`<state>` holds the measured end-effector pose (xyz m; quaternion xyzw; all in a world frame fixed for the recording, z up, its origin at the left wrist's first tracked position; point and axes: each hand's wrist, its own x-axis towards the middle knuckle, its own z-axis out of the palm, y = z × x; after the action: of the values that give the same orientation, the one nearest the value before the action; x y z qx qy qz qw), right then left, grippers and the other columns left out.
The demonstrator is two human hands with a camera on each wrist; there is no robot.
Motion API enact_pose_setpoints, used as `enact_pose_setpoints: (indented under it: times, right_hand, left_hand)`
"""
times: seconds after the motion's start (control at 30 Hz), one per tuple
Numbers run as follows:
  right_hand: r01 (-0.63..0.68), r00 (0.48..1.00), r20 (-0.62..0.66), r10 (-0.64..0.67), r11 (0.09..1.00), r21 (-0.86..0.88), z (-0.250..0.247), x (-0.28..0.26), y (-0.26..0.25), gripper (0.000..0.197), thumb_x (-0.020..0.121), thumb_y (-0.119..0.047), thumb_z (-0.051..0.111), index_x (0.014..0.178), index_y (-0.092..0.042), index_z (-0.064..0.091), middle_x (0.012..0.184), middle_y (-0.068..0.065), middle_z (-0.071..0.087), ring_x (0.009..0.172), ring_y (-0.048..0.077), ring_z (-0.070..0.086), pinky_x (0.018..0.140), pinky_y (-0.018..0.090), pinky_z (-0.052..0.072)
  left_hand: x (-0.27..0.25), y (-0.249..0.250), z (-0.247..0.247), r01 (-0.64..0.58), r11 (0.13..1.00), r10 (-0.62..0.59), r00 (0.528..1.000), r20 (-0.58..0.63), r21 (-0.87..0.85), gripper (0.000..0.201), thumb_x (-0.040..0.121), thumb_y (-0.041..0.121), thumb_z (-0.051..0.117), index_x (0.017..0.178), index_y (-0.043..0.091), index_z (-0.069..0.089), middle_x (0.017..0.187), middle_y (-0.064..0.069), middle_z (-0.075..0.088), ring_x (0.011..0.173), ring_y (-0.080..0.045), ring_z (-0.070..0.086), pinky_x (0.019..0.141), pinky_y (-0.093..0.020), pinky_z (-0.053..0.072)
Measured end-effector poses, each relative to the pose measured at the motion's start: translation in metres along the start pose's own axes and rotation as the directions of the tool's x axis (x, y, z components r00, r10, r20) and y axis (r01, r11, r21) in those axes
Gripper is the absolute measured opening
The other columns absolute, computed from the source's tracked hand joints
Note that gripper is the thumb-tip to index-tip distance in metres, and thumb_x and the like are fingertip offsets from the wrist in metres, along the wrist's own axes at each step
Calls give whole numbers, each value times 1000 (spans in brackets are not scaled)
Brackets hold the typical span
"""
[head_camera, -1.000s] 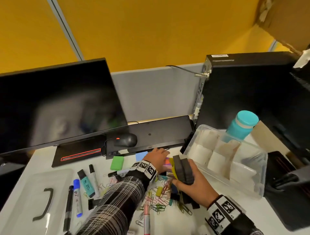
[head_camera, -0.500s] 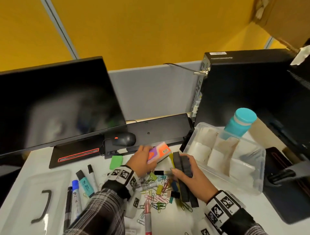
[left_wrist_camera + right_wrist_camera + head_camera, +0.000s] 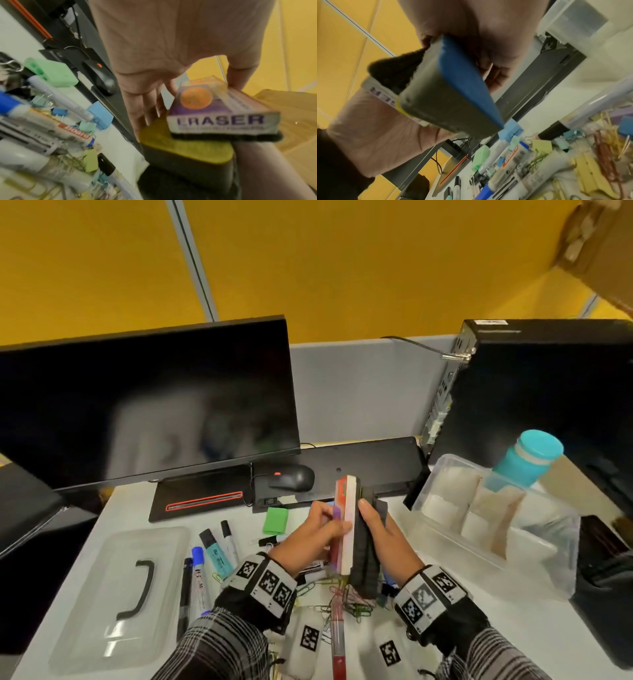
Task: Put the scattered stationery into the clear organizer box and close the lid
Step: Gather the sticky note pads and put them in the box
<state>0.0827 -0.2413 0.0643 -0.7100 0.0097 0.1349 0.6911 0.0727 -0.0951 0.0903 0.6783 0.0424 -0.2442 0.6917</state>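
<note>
Both hands hold a stack of board erasers on edge above the desk's middle. My left hand (image 3: 325, 530) grips the orange and purple eraser (image 3: 346, 525), printed ERASER (image 3: 221, 112), and presses it against the stack. My right hand (image 3: 376, 522) grips the two dark felt erasers (image 3: 368, 553), one yellow-backed (image 3: 187, 148), one blue-backed (image 3: 465, 86). The clear organizer box (image 3: 541, 570) stands open to the right, with white dividers inside. Its lid (image 3: 120, 594), with a black handle, lies flat at the left. Markers (image 3: 205, 563) and several paper clips (image 3: 349, 602) lie below the hands.
A monitor (image 3: 144, 405), mouse (image 3: 291, 477) and keyboard (image 3: 370, 463) line the back of the desk. A black computer tower (image 3: 534, 392) and a teal bottle (image 3: 527, 457) stand behind the box. A green sharpener (image 3: 275, 520) lies near the monitor stand.
My left hand picked the orange and purple eraser up from the desk and brought it against the dark erasers in my right hand. The whole stack rose and turned on edge.
</note>
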Motion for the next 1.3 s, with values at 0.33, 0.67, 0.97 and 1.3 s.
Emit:
enact_pose_setpoints:
  times: [0.33,0.67,0.97,1.3]
  right_hand:
    - [-29,999,-35,22,980,-198,17,-3,-17,75,74,-82,31,117,-26,55,112,2,64,103,14,62,97,41,49]
    - [65,995,-82,-62,998,27,29,-8,-50,46,82,-30,68,124,-32,48,115,7,58,90,19,69,70,35,60]
    - [325,894,-345,-285,944,61,51,-22,-34,37,91,-32,50,127,-22,44,97,3,65,79,12,70,65,22,55]
    - [78,993,-103,-61,983,165,-19,-14,-59,47,86,-54,48,130,-40,38,110,0,63,94,19,69,70,44,60]
  left_hand:
    - [-13,-4,-19,-110,987,102,992,76,118,60,93,14,54,136,30,16,116,11,54,99,3,59,80,-17,52]
    - [-14,7,-50,-187,740,319,943,-91,646,105,55,72,69,143,44,19,136,9,35,123,-12,39,103,-38,43]
    - [-10,20,-38,-112,903,29,979,-200,-416,65,73,58,64,126,28,43,114,-17,65,98,-29,69,88,-52,53]
    - [12,45,6,-300,925,207,913,-352,-233,19,93,17,51,97,35,48,115,-26,55,83,-33,65,65,-36,51]
